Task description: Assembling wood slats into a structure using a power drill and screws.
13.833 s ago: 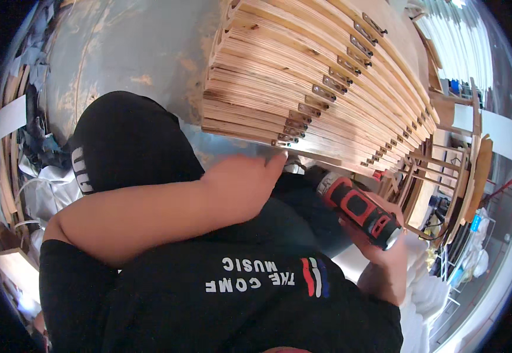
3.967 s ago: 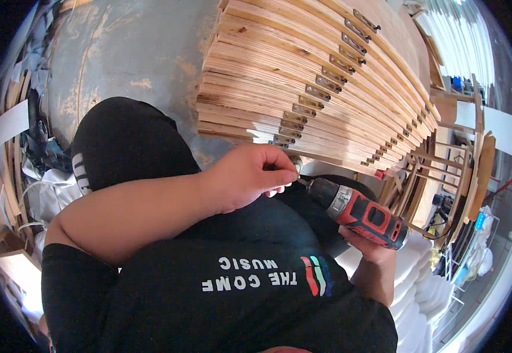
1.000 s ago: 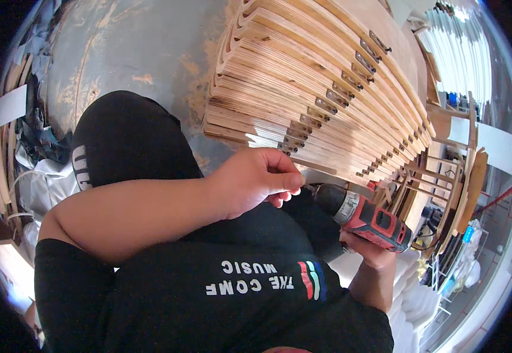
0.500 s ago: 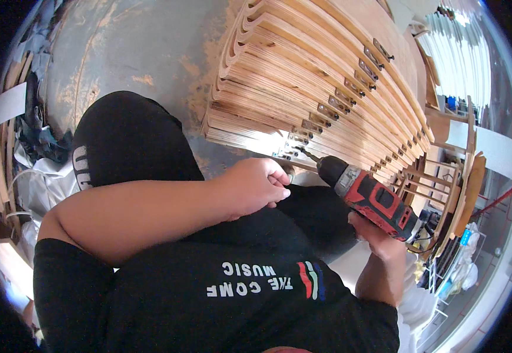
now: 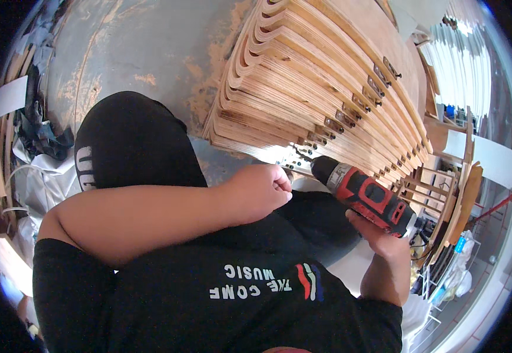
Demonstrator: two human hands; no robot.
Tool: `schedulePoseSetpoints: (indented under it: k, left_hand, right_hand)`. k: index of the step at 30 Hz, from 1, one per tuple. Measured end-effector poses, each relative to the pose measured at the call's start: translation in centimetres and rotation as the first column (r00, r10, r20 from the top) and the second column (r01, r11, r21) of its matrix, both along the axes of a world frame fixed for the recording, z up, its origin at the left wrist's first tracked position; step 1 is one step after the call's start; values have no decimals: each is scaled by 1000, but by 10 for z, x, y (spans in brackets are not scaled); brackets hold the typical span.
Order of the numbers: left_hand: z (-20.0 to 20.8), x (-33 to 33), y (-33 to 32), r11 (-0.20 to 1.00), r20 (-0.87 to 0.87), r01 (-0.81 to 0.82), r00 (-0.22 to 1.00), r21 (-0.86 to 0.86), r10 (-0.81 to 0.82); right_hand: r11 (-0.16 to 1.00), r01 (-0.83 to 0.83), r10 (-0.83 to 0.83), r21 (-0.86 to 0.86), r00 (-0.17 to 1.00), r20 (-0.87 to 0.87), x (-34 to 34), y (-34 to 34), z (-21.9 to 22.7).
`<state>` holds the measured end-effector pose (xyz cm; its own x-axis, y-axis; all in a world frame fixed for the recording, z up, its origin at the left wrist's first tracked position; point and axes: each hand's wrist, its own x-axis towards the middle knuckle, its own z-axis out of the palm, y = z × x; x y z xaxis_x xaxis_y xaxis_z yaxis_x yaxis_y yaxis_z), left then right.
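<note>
My right hand [image 5: 376, 234] grips a red and black cordless drill [image 5: 369, 197] by its handle. Its bit reaches up and left to the brightly lit near edge of a stack of curved plywood pieces [image 5: 279, 88]. Small metal brackets [image 5: 333, 125] with dark bolts run in a row along the plywood edges. The bit's tip is close to the nearest bracket, but whether it touches is lost in the glare. Just below that edge is my left hand [image 5: 262, 191], closed with its fingers curled in. Anything inside its fingers is hidden.
A dusty grey floor [image 5: 144, 53] lies to the left of the stack. My bent knee [image 5: 135, 138] is close to the stack's near left side. Wooden frames [image 5: 435, 182] stand at the right, and white plastic sheeting [image 5: 47, 182] and wood strips lie at far left.
The drill has shifted slightly left, bringing its bit nearer the stack's lit edge. The stack appears a little further right in view. My left hand's fingers have curled in more.
</note>
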<state>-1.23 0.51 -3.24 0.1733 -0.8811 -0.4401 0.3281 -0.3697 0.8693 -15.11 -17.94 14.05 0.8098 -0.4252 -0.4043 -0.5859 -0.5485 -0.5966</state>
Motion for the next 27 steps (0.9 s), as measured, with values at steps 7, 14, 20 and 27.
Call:
schedulePoseSetpoints:
  k: [7, 14, 20, 27]
  left_hand:
    - [-7, -5, -1, 999, 8, -36, 999, -31, 36]
    - [1, 1, 0, 999, 22, -18, 1000, -27, 19]
    - [-1, -3, -1, 999, -22, -24, 999, -23, 23]
    - [1, -1, -1, 1000, 1, -11, 1000, -8, 11]
  right_hand:
    - [986, -146, 143, -86, 989, -41, 11, 2, 3]
    - [998, -30, 30, -62, 1000, -1, 8, 1, 11]
    - [994, -34, 44, -105, 995, 92, -7, -6, 3]
    - [989, -65, 70, -129, 997, 38, -5, -8, 4]
